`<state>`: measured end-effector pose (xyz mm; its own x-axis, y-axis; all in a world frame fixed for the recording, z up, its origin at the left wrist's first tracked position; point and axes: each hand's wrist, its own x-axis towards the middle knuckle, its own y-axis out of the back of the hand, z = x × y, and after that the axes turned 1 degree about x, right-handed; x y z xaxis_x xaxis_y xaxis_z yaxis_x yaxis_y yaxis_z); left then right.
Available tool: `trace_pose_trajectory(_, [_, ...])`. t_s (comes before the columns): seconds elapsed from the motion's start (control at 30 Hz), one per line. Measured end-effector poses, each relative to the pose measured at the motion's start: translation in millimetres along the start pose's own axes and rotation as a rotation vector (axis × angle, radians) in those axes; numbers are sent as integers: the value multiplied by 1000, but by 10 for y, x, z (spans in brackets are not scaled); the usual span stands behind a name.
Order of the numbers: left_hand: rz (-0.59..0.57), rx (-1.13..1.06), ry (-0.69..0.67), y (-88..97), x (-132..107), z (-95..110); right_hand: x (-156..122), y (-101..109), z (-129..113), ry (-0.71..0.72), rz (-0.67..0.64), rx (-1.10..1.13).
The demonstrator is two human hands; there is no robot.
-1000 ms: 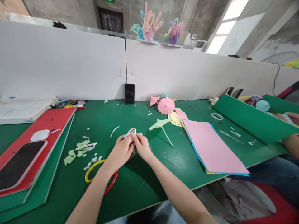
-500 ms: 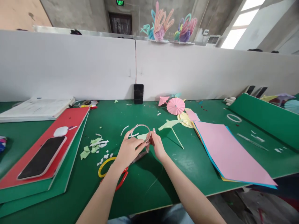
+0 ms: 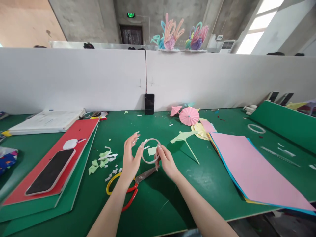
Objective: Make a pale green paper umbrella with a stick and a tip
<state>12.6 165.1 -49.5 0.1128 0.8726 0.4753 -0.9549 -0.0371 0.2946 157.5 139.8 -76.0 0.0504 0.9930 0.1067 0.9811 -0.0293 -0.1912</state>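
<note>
While the right hand (image 3: 166,159) pinches the tape ring (image 3: 149,162), the left hand (image 3: 131,158), fingers spread, flanks its left rim.

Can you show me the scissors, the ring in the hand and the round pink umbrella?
Scissors (image 3: 141,178): head view, blades near the pivot.
Held ring (image 3: 149,162): head view, bottom of its rim.
Round pink umbrella (image 3: 189,117): head view, middle of its top.

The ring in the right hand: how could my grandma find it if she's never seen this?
Look at the big green table, left of the pink paper. There, the right hand pinches the ring. It is held up, while the other ring, farther right, lies flat.
</note>
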Motion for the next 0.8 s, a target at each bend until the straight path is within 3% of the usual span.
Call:
trace_pose_trajectory(0.1, [-203, -152, 131, 20, 23, 50, 13, -29, 84, -46, 13, 13])
trace_pose_trajectory(0.17, [-274, -228, 192, 1, 18, 82, 25, -27, 145, -72, 34, 13])
trace_pose_trajectory(0.43, [-245, -430, 343, -60, -23, 154, 72, 26, 284, -192, 103, 22])
trace_pose_trajectory(0.53, [-326, -505, 382, 37, -23, 202, 89, 51, 296, -260, 102, 59])
trace_pose_trajectory(0.67, [-562, -549, 307, 264, 22, 232, 107, 98, 268, -308, 108, 112])
trace_pose_trajectory(0.7, [-562, -558, 267, 311, 42, 219, 106, 100, 256, -307, 107, 118])
trace_pose_trajectory(0.8, [-418, -483, 254, 353, 98, 138, 83, 64, 232, -300, 83, 114])
